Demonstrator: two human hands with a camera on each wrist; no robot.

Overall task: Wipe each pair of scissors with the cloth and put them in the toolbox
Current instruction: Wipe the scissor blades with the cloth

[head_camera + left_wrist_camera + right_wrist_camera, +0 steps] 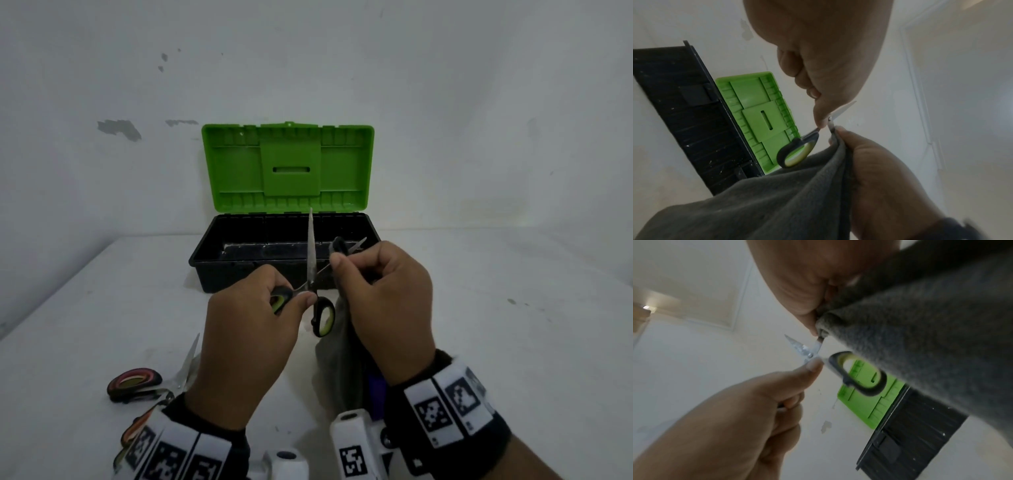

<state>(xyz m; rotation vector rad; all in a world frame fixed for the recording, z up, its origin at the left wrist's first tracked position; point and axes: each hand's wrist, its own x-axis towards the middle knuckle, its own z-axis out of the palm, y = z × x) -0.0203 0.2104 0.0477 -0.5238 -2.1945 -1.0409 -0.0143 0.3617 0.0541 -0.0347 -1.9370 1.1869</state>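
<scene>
A pair of scissors [311, 253] with black-and-green handles is held spread open above the table. One blade points straight up. My left hand [291, 298] grips one handle; the other handle [797, 151] hangs free. My right hand [339, 268] pinches the second blade through a grey cloth [337, 359], and the blade tip pokes out past the fingers. The cloth [756, 203] hangs down from that hand. Behind stands the toolbox [233, 277], its black base open and its green lid [287, 168] upright.
More scissors lie on the white table at lower left: a red-and-black-handled pair [137, 383] and an orange-handled pair [137, 428] partly hidden by my left wrist. A blue object [376, 394] shows under the cloth. A white wall stands close behind the toolbox.
</scene>
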